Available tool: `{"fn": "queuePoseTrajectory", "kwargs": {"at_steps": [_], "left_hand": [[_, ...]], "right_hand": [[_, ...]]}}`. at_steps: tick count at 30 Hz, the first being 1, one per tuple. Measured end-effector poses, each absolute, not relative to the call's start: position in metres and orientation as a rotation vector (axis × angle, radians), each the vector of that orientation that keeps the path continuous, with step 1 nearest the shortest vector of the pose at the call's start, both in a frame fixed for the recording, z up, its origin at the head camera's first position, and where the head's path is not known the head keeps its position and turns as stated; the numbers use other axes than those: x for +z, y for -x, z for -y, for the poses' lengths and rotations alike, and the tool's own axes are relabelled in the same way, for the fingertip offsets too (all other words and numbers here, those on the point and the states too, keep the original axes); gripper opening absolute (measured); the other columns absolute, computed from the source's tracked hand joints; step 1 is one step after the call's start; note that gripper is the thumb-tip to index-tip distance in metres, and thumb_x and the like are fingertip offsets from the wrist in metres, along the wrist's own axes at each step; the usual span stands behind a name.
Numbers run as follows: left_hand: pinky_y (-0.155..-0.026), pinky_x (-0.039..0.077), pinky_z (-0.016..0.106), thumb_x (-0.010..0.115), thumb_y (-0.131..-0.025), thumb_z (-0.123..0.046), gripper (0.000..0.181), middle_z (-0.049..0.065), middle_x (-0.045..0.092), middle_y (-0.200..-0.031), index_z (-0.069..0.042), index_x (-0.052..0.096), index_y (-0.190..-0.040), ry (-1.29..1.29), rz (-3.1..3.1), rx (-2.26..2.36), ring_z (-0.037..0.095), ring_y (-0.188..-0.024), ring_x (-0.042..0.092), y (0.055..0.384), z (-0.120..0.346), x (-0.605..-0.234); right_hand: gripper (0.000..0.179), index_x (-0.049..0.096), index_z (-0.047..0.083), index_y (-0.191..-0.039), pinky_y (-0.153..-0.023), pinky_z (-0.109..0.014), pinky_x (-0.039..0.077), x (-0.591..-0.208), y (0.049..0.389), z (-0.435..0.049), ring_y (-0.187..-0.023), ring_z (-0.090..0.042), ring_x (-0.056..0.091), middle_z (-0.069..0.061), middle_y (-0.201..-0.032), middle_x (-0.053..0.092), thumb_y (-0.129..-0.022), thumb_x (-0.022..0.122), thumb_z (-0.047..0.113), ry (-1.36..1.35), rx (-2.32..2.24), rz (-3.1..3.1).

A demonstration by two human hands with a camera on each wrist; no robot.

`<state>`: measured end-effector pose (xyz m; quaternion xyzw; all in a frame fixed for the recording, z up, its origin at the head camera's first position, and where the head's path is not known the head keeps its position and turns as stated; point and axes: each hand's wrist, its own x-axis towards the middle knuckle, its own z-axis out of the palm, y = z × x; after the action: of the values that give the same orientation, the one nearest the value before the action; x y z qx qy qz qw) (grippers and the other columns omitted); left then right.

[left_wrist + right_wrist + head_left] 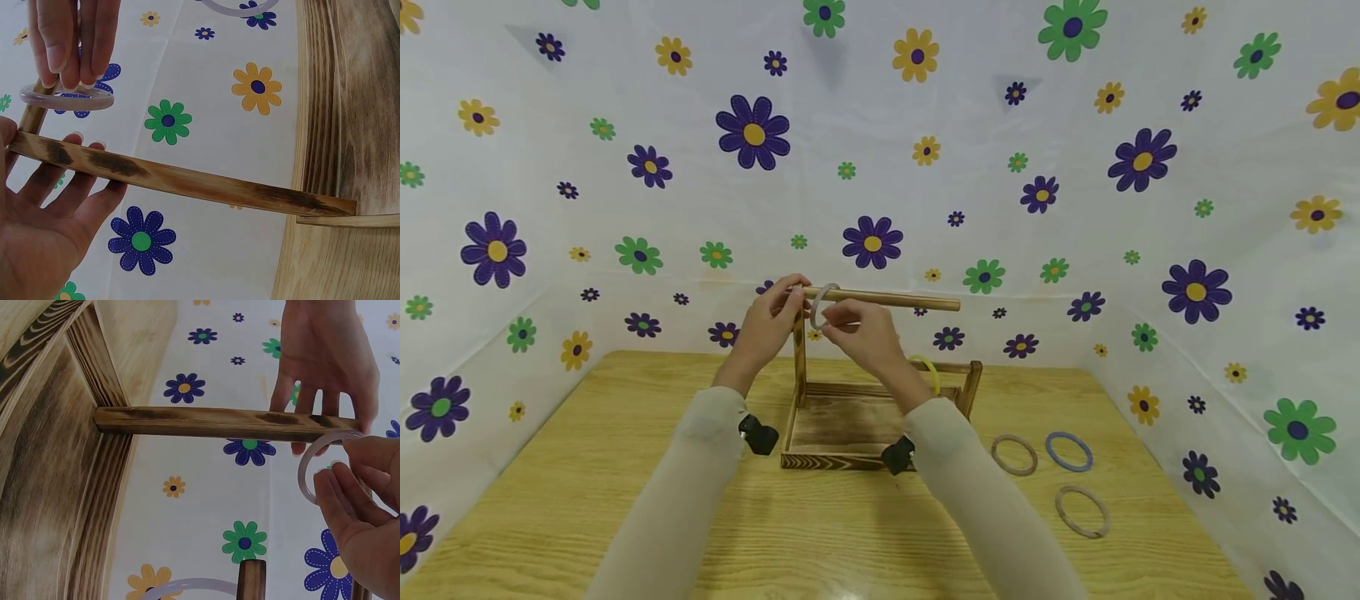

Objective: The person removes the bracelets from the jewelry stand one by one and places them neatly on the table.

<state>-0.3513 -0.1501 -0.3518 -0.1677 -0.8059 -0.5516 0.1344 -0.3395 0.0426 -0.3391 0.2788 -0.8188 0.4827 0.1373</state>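
My left hand (766, 323) grips the top of the upright post (800, 358) of a wooden stand, its fingers behind the wood in the left wrist view. A round wooden rod (910, 299) runs rightward from the top of that post. Around the rod, close to the post, hangs a pale translucent ring (814, 312). My right hand (867, 335) pinches this ring between thumb and fingers. Seen from the right wrist, the ring (302, 469) overlaps the upper end of the post.
The stand's tray base (842, 461) rests on the wooden table. A yellow ring (936, 379) hangs at the shorter rear bar (958, 367). To the right lie a blue ring (1069, 469), a brownish ring (1014, 472) and a greyish ring (1082, 532). Flowered cloth (880, 192) surrounds the table's back and sides.
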Motion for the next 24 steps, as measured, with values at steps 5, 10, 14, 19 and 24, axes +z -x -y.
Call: {"fn": "queuePoseTrajectory", "kwargs": {"at_steps": [5,10,14,19,24], "left_hand": [[-0.102,0.049,0.053,0.039,-0.113,-0.039,0.039,0.023,0.064,-0.127,-0.017,0.052,-0.142,0.475,2.355,-1.625,0.039,-0.121,0.062,0.347,0.149,-0.347],[-0.102,0.049,0.054,0.038,-0.113,-0.032,0.038,0.025,0.063,-0.127,-0.011,0.051,-0.143,0.471,2.374,-1.622,0.039,-0.121,0.062,0.334,0.146,-0.335],[-0.099,0.049,0.049,0.039,-0.112,-0.042,0.041,0.020,0.065,-0.124,-0.017,0.053,-0.141,0.485,2.351,-1.594,0.036,-0.119,0.064,0.347,0.150,-0.347],[-0.096,0.049,0.047,0.039,-0.110,-0.049,0.042,0.018,0.066,-0.123,-0.021,0.055,-0.139,0.491,2.340,-1.572,0.035,-0.118,0.065,0.351,0.151,-0.351],[-0.098,0.051,0.049,0.039,-0.110,-0.049,0.042,0.018,0.066,-0.124,-0.021,0.054,-0.138,0.483,2.348,-1.580,0.035,-0.119,0.064,0.349,0.150,-0.350]], "right_hand": [[0.019,0.074,-0.004,-0.111,-0.090,-0.032,0.061,-0.341,0.341,-0.037,-0.101,-0.032,0.075,-0.021,-0.108,0.076,-0.093,0.075,0.004,-0.790,1.409,2.353],[0.017,0.075,-0.004,-0.107,-0.088,-0.030,0.061,-0.344,0.342,-0.030,-0.101,-0.032,0.075,-0.020,-0.106,0.076,-0.091,0.077,0.003,-0.765,1.430,2.332],[0.017,0.075,-0.003,-0.106,-0.091,-0.031,0.060,-0.345,0.342,-0.026,-0.103,-0.032,0.075,-0.019,-0.107,0.076,-0.090,0.078,0.004,-0.745,1.418,2.328],[0.015,0.075,-0.003,-0.104,-0.094,-0.037,0.060,-0.344,0.342,-0.024,-0.105,-0.033,0.074,-0.019,-0.105,0.077,-0.090,0.077,0.003,-0.743,1.432,2.314],[0.011,0.075,-0.003,-0.099,-0.094,-0.040,0.060,-0.346,0.342,-0.022,-0.104,-0.033,0.075,-0.020,-0.102,0.077,-0.090,0.077,0.002,-0.746,1.457,2.297]]}}
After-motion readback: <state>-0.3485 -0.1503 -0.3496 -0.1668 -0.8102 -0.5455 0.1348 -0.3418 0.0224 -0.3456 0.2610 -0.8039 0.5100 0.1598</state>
